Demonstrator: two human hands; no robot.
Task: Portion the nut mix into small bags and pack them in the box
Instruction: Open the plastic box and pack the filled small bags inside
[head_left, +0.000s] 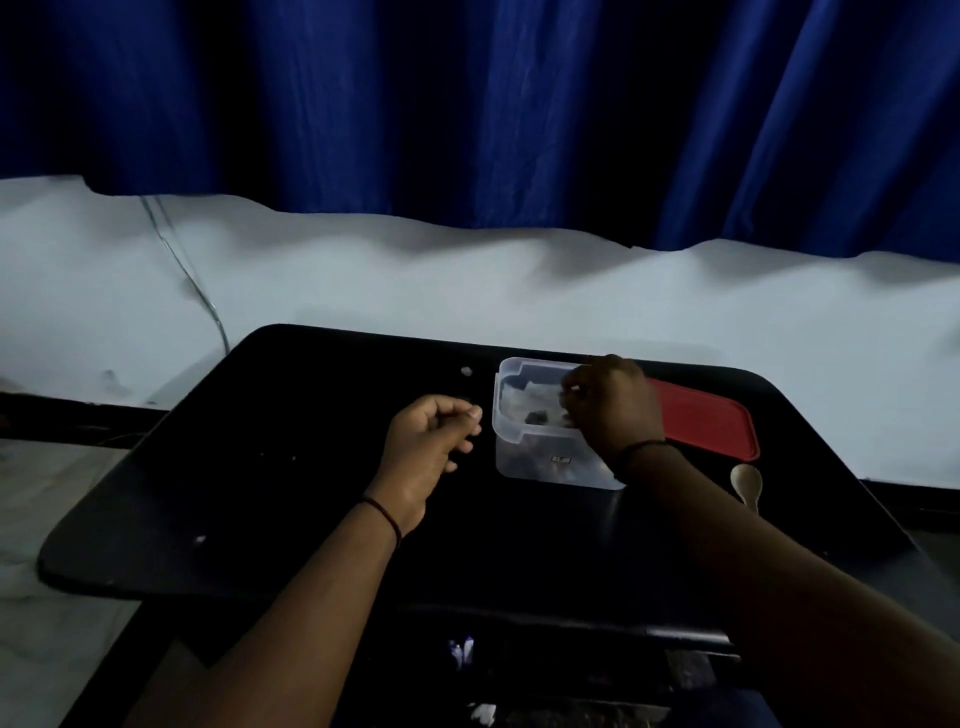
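Reaching over the box (524, 415), our right grip (613, 405) pinches something unclear; left grip (436, 436) hovers beside, loosely curled, empty.

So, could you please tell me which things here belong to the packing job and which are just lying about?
Job:
clear plastic box
red lid
spoon
right hand, over the box
left hand, beside it

Lying about:
blue curtain
cable
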